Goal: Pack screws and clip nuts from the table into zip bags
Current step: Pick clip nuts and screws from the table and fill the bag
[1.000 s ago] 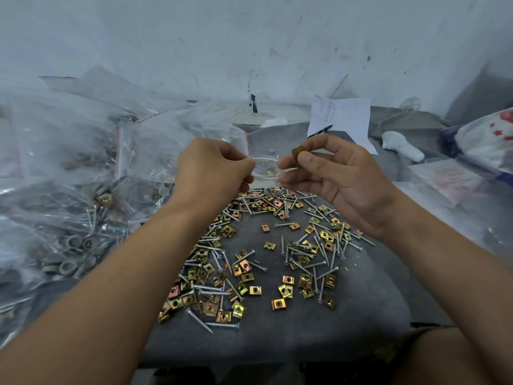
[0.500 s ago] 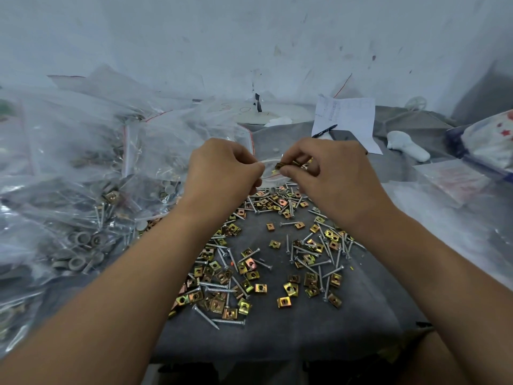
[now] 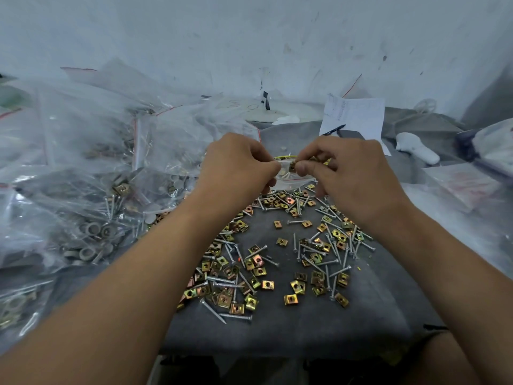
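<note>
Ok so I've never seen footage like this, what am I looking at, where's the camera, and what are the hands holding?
The camera sits on a person's head, looking forward and down at their own bare hands; there is no robot. The left hand holds a small clear zip bag open, while the right hand pinches a brass-coloured clip nut at its mouth. Below, on grey cloth, lie loose clip nuts and screws. Filled plastic bags are piled at the left.

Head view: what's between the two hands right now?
In the head view, a small clear zip bag spans the gap between left hand and right hand, with a clip nut pinched at its mouth.
</note>
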Motion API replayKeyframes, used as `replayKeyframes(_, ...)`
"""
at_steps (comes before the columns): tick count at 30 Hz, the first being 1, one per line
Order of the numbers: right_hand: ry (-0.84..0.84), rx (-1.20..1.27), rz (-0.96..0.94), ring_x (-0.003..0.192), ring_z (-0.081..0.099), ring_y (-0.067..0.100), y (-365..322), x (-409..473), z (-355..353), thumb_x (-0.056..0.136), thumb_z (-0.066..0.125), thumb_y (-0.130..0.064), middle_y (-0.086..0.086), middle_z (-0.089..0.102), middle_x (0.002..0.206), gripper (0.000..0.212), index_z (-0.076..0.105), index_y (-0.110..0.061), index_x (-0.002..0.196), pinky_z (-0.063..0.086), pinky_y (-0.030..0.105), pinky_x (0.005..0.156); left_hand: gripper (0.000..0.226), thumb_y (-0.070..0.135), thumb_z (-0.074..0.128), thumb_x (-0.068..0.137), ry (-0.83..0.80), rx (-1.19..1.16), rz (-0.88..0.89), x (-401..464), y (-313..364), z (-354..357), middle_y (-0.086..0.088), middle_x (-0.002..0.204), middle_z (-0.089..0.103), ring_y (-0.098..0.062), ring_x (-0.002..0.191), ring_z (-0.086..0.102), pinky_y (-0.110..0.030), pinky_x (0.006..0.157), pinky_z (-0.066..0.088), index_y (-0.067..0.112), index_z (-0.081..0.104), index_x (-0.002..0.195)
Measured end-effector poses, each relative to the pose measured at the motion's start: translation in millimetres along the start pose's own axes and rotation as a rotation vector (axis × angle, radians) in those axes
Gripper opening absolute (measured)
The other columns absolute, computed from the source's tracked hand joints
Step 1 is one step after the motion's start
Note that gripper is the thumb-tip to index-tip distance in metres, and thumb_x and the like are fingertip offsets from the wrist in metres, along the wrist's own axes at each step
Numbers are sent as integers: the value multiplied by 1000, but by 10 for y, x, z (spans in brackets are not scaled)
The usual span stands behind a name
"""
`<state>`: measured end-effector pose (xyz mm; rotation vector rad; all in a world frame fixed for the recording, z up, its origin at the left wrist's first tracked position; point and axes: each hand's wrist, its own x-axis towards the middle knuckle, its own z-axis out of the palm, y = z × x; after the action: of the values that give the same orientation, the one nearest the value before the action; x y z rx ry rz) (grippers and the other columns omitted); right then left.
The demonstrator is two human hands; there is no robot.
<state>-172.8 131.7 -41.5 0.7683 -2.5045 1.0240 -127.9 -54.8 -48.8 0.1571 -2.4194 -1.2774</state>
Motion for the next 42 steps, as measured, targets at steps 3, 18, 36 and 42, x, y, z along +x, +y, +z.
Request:
replayKeyframes(3,-12,-86,-28,67,66,6,-43,0,3,92,75,-33,-9,71,88,2,75,-32,94,55,34,66,13,16,75,92,-20,6,11,-8,6,4,4,65,77,-10,60,76,-40,70,68,16,79,80)
replayKeyframes(18,3,-304,-167,83,71,10,-163,37,4,85,78,-49,-14,78,91,28,75,-33,108,57,38,80,15,16,75,94,-37,-70,-29,-6,-28,-52,-1,67,77,-18,62,78,-44,69,68,13,78,79)
replayKeyframes(36,-483,-184,-10,77,63,-5,419,0,-132,77,89,-35,-28,71,79,12,80,-41,84,44,17,67,18,13,72,94,167,-119,-86,69,-95,-93,-2,66,76,-17,61,75,-31,59,63,11,77,77)
replayKeyframes(42,-614,-309,-6,82,62,0,437,37,42,80,87,-33,-20,72,87,15,79,-43,88,50,29,72,16,12,71,96,156,-103,-87,60,-101,-87,-4,69,77,-19,63,76,-31,60,63,9,77,81)
